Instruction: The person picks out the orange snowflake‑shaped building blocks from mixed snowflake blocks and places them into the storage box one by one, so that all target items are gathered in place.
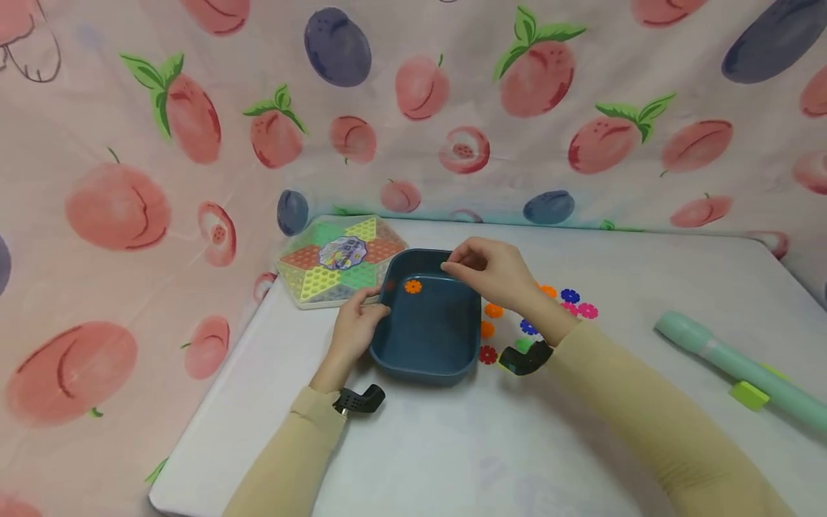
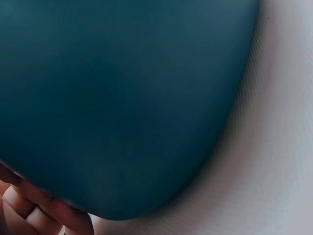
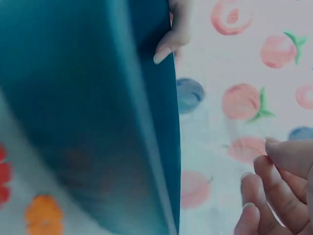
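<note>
A dark blue rectangular box (image 1: 426,337) stands on the white table. One orange flower-shaped disc (image 1: 413,286) shows within its walls, toward the far left. My left hand (image 1: 355,327) grips the box's left rim, thumb over the edge and fingers outside. In the left wrist view, curled fingers (image 2: 44,210) touch the box's outer wall. Above the far right part of the box is my right hand (image 1: 494,273). In the right wrist view, the right hand (image 3: 281,191) has thumb and index tips close together, fingers loosely bent, and no piece visible between them.
Flower-shaped discs in several colours, including a blue one (image 1: 570,295) and a dark red one (image 1: 488,355), lie right of the box, partly behind the right arm. A hexagonal star-patterned game board (image 1: 342,262) lies back left. A mint-green tube-like object (image 1: 736,359) lies far right.
</note>
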A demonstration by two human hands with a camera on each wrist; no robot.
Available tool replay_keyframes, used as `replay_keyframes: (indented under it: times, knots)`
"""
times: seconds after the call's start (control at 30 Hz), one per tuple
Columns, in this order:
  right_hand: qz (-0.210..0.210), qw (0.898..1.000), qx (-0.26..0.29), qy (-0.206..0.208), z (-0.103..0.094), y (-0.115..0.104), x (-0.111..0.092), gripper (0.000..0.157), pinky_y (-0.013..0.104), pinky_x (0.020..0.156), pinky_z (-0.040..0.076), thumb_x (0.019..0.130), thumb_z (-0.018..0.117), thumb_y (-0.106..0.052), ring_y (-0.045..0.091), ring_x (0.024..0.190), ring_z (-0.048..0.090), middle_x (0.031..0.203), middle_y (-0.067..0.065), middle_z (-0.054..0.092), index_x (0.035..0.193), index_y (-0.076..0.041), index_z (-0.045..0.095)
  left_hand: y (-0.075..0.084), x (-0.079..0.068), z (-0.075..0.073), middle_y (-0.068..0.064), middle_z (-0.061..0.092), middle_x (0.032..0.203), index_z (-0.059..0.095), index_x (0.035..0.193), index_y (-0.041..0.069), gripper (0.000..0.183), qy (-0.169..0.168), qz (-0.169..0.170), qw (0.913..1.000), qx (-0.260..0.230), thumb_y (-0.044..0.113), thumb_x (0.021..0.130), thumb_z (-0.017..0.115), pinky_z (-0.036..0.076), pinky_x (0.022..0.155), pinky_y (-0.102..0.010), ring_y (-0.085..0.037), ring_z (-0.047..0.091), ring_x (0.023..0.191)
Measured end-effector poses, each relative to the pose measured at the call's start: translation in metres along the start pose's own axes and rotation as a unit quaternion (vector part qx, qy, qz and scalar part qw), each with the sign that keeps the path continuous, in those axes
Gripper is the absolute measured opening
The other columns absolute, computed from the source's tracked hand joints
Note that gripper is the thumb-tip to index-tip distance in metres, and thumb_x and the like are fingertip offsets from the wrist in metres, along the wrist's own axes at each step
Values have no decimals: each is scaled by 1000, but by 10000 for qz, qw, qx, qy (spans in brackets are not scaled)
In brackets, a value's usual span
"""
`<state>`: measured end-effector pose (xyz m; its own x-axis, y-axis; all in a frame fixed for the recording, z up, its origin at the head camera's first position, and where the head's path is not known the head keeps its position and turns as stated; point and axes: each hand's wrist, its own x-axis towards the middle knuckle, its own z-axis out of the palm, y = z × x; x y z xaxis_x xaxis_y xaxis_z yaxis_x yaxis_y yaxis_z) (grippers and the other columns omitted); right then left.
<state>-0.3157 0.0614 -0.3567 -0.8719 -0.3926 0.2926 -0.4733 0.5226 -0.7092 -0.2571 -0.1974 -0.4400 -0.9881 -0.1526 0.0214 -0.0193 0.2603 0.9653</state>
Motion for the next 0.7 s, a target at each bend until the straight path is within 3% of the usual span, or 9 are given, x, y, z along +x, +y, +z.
replay_keyframes:
  times: [0.17, 0.27, 0.5, 0.7]
  knots:
    - [291, 9987, 170, 389, -15, 24, -37, 23, 33, 70, 57, 94, 76, -38, 16, 80, 67, 93, -1, 71, 102, -17, 73, -3, -2, 2, -19, 74, 108, 60, 142, 8, 49, -41, -49, 10000, -34, 14, 94, 64, 56, 81, -44, -31, 73, 93]
    - [464, 9980, 119, 418, -20, 41, -55, 22, 31, 69, 56, 94, 76, -37, 17, 80, 67, 93, 0, 72, 101, -16, 73, -3, -1, 2, -19, 74, 107, 60, 143, 9, 49, -64, -15, 10000, -2, 14, 94, 64, 57, 78, -41, -31, 73, 92]
    - [369, 9967, -550, -469, -14, 63, -67, 10, 35, 71, 52, 94, 77, -25, 18, 81, 63, 90, -5, 70, 100, -18, 73, -1, 4, -2, -21, 74, 106, 60, 142, 8, 49, -87, 85, 9999, -49, 15, 94, 64, 57, 74, -38, -32, 73, 90]
    - [407, 9902, -972, -921, -2, 65, -71, 18, 34, 65, 51, 93, 77, -24, 18, 76, 58, 93, -4, 69, 109, -15, 75, -2, 3, -2, -20, 74, 104, 61, 142, 9, 48, -86, 9, 10000, -3, 16, 95, 65, 55, 73, -34, -31, 73, 88]
